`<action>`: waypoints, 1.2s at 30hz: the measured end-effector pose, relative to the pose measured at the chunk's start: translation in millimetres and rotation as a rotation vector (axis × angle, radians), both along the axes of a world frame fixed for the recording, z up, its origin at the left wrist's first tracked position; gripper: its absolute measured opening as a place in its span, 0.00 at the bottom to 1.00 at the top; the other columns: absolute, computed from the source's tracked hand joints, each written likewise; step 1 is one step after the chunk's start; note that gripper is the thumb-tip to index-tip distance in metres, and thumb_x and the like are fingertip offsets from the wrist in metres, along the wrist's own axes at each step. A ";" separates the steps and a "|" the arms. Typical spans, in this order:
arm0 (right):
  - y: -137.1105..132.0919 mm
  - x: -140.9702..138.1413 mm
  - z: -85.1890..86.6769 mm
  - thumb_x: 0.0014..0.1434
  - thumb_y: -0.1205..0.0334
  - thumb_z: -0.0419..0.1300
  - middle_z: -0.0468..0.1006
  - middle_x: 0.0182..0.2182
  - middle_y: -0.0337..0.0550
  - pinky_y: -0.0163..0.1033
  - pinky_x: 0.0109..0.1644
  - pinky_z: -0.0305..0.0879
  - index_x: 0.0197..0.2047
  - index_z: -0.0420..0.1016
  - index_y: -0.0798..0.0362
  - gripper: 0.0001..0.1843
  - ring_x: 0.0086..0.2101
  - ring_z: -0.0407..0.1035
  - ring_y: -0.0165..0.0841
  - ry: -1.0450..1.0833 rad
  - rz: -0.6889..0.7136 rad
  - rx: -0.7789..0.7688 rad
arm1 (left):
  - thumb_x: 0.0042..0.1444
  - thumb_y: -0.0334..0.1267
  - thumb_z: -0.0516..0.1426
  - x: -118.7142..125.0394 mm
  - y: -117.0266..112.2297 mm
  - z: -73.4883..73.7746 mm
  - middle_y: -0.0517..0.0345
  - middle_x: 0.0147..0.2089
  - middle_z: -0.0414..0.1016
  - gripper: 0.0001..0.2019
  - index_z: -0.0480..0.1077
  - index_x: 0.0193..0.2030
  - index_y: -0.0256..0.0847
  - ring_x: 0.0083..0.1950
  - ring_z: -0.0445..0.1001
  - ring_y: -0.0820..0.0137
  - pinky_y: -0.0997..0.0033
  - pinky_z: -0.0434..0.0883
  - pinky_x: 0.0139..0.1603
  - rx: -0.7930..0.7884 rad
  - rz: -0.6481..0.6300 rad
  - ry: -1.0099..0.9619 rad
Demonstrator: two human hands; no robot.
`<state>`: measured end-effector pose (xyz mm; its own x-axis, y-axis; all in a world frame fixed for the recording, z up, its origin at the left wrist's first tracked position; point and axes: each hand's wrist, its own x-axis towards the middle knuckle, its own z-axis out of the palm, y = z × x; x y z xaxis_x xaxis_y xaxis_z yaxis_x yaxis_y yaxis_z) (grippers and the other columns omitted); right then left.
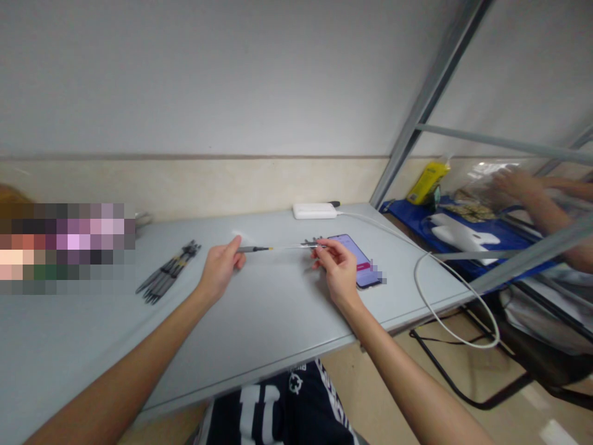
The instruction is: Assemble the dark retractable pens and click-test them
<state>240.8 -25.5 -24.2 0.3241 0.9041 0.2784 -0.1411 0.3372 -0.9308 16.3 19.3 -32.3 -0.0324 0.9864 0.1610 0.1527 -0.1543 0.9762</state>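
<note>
My left hand [222, 264] is closed around a grey pen piece [254, 249] with a gold-coloured tip, held level above the table and pointing right. My right hand [337, 267] pinches a thin clear tube [296, 246], which lies in line with that tip. Whether the two parts touch, I cannot tell. Several small dark pieces [309, 241] lie just behind the right fingers and are partly hidden by them. A bundle of grey and black pens [169, 272] rests on the table to the left of my left hand. A phone [354, 262] with a lit screen lies beside my right hand.
A white power strip [315, 211] stands against the wall on the grey table [259, 315]. Its white cable [419, 272] loops over the right edge. Past a metal post [430, 80], another person's hands [514, 185] work over a blue table [412, 213] with a yellow packet [427, 183].
</note>
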 end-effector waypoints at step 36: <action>-3.4 -5.9 -0.5 0.46 0.57 0.67 0.79 0.25 0.42 0.37 0.28 0.71 0.34 0.76 0.54 0.13 0.25 0.72 0.31 -0.085 0.195 -0.066 | 0.57 0.54 0.47 4.7 -5.5 7.6 0.61 0.16 0.61 0.25 0.55 0.15 0.42 0.22 0.59 0.72 0.71 0.58 0.28 -0.004 -0.151 0.091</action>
